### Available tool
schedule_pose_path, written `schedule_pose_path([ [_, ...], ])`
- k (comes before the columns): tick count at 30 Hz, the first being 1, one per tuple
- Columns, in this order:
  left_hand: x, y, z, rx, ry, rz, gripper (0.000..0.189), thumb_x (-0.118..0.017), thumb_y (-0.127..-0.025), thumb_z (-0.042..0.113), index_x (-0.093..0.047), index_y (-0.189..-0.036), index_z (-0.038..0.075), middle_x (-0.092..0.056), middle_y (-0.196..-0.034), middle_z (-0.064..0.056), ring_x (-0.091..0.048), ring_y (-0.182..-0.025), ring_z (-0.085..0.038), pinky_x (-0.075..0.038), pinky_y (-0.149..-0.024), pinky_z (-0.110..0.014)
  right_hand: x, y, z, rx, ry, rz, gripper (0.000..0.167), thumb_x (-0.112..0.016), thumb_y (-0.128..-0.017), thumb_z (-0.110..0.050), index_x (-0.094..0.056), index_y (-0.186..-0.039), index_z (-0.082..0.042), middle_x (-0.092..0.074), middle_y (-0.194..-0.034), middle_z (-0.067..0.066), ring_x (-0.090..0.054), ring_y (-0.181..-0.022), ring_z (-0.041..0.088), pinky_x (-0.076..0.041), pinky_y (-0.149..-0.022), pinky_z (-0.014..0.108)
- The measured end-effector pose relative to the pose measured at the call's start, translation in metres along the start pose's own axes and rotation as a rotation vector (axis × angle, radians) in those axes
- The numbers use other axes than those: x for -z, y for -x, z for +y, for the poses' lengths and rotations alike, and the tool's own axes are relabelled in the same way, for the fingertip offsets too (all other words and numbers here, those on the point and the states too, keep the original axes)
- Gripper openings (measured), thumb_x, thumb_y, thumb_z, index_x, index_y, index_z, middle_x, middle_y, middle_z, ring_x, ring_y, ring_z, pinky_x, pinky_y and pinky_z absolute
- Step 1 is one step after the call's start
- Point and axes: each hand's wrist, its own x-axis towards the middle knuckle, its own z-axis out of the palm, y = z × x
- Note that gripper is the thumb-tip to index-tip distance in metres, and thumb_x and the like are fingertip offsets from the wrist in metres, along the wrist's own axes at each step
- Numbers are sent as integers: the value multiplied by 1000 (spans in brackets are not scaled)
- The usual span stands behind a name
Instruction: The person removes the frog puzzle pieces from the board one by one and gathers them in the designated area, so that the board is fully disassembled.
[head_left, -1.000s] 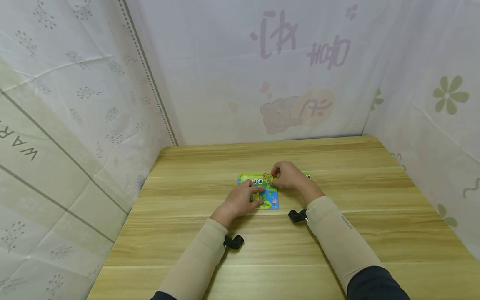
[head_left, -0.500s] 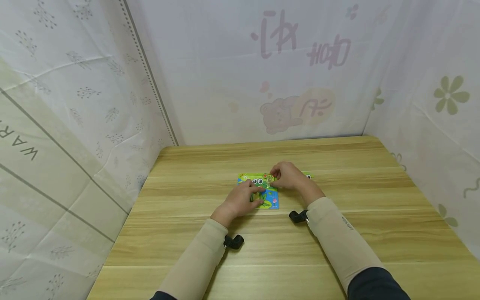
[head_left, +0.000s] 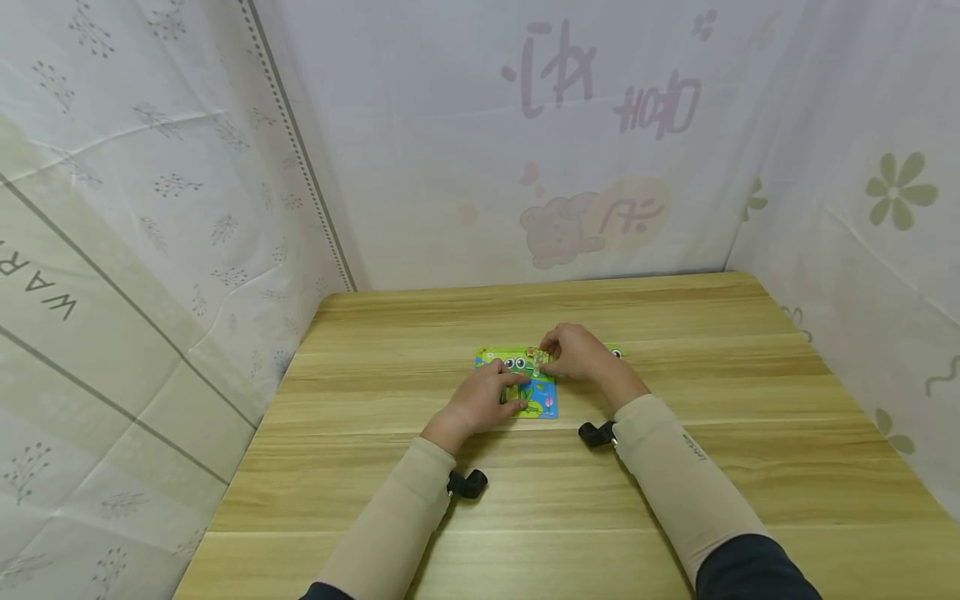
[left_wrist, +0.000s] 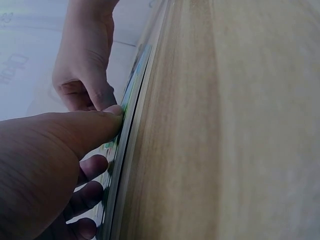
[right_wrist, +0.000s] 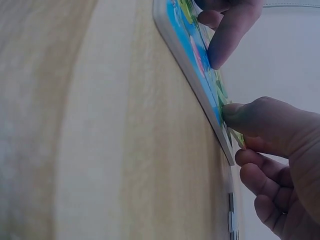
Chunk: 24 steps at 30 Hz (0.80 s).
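A flat frog jigsaw puzzle (head_left: 549, 406), green and blue with big white eyes, lies on the table. My left hand (head_left: 478, 400) rests on its left part, thumb and fingertips touching the surface, as the left wrist view also shows. At the puzzle's right edge, my right hand (head_left: 576, 352) pinches a small greenish puzzle piece (right_wrist: 238, 136) between thumb and fingers. That piece is tilted against the board in the right wrist view. Part of the frog picture is hidden under both hands.
Beyond my right wrist, another green piece with an eye (head_left: 616, 351) lies partly hidden on the wooden table (head_left: 525, 533). Thin flat pieces (right_wrist: 231, 217) show edge-on in the right wrist view. Patterned cloth (head_left: 420, 150) hangs behind the table and on both sides.
About a second ago the piece in my right hand sat at a slightly different angle at the puzzle's upper right. My left hand has stayed in place.
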Motion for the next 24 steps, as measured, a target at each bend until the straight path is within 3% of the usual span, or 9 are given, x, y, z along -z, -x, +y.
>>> schedule_pose_path([
  [24, 0, 1, 0, -2, 12, 0, 44, -73, -99, 44, -69, -141, 29, -49, -101, 5, -45, -81, -14, -44, -69, -27, -1, 2, 6, -2, -18, 30, 39, -85, -89, -32, -75, -119, -8, -71, -108, 2, -67, -95, 19, -59, -89, 41],
])
